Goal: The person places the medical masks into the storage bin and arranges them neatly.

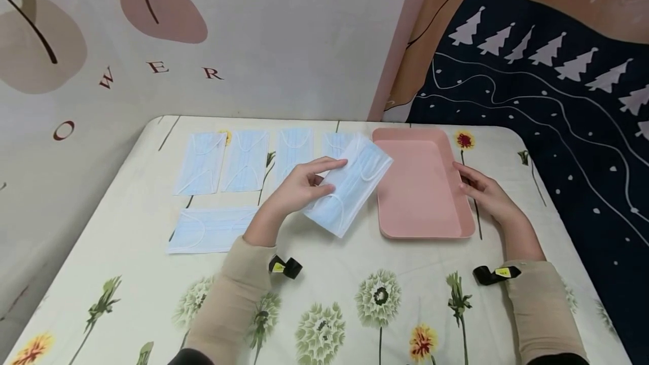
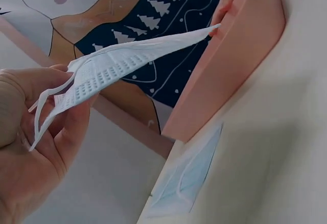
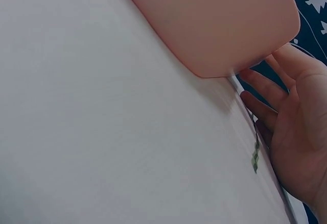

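Beige sleeves [image 1: 230, 297] are right up close. Left hand [image 1: 296, 187] has a blue mask [image 1: 355, 185] pinched between thumb and fingers, held up by the left edge of the pink tray [image 1: 423, 190]. Right hand [image 1: 484, 195] isn't clamped, just relaxed fingers touching the tray's right edge. Five more masks [image 1: 201, 163] lie toward the table's [image 1: 329, 275] far-left corner.

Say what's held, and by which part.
Left hand pinches a blue mask by one long edge; right hand touches the pink tray, no clear grip.
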`<state>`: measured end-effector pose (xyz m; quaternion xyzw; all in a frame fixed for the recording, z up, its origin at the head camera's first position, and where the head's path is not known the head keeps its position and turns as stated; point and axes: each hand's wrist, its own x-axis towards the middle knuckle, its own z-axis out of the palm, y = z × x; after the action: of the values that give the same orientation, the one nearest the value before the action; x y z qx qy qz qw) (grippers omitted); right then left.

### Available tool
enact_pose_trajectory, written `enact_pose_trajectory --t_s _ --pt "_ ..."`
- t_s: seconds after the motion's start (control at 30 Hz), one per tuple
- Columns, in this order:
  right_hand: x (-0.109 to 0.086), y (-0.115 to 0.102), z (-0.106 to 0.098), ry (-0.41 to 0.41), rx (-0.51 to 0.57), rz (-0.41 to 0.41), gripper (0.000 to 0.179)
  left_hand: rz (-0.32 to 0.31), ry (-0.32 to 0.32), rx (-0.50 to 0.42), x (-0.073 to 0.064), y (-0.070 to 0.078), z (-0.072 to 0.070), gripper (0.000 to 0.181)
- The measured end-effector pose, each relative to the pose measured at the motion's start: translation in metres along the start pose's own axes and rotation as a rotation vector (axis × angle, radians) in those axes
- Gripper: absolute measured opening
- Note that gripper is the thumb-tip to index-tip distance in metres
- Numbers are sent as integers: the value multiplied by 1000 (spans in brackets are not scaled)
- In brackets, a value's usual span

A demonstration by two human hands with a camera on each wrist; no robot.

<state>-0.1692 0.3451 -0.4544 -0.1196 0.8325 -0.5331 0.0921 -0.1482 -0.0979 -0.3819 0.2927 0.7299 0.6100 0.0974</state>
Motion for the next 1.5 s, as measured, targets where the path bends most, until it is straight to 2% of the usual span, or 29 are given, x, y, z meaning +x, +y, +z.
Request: enact_pose_trajectory --t_s 0.23,0.53,0.7,0.8,0.93,1.2,1.33,1.5 --pt "-1 -2 -1 -13 23 5 55 -45 61 -80 13 3 14 52" --pt "-2 -3 -2 -9 35 45 54 2 83 -120 33 4 31 55" --pt "-2 -5 -2 -12 31 50 54 8 84 -237 44 1 41 58" --pt "-2 -3 -2 -24 30 31 55 -16 98 -304 51 -1 48 59" --pt "-2 -2 -3 -26 34 24 55 -68 127 -334 58 -3 56 61" --pt "-2 -3 -3 -30 37 -3 55 -117 160 -459 75 -10 74 65" --pt "-2 -3 -3 -28 33 -4 54 -139 183 -470 84 -12 84 66" --pt "-3 -3 -2 -19 33 28 54 -151 258 -380 93 -17 97 65"
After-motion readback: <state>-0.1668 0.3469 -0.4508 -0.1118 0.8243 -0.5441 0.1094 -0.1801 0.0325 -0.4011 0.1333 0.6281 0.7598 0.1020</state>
